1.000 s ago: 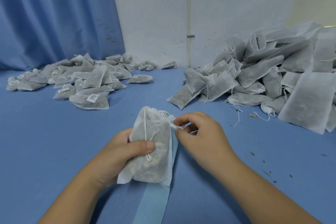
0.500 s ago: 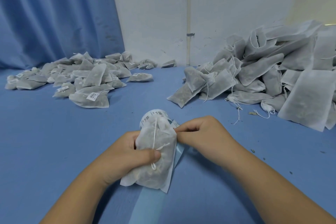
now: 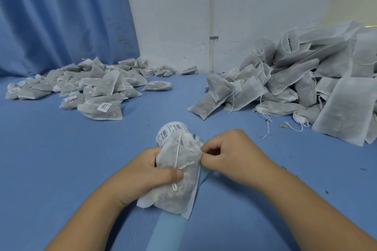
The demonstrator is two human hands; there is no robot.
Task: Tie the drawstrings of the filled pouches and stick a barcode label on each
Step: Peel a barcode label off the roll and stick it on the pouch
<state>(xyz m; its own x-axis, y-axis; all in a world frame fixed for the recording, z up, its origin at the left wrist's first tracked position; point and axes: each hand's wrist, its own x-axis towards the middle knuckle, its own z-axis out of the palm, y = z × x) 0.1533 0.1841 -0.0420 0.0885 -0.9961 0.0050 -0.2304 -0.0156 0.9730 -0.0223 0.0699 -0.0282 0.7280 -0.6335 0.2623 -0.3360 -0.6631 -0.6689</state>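
White pouch point(image 3: 179, 171), blue table point(image 3: 61, 159), black-barred white label roll point(image 3: 173, 129).

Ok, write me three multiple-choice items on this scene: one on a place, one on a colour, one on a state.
1. Where does the heap of labelled white fabric pouches lie?
A. at the far left of the table
B. at the far right of the table
C. under the person's hands

2. What colour is the smooth table cover?
A. green
B. blue
C. red

3. What is the left hand doing?
A. lying flat on the table
B. holding scissors
C. gripping a filled white drawstring pouch

Key:
1. A, because barcode stickers show on pouches in the far-left heap only.
2. B, because the cover is blue all over.
3. C, because its thumb presses across the pouch's front.
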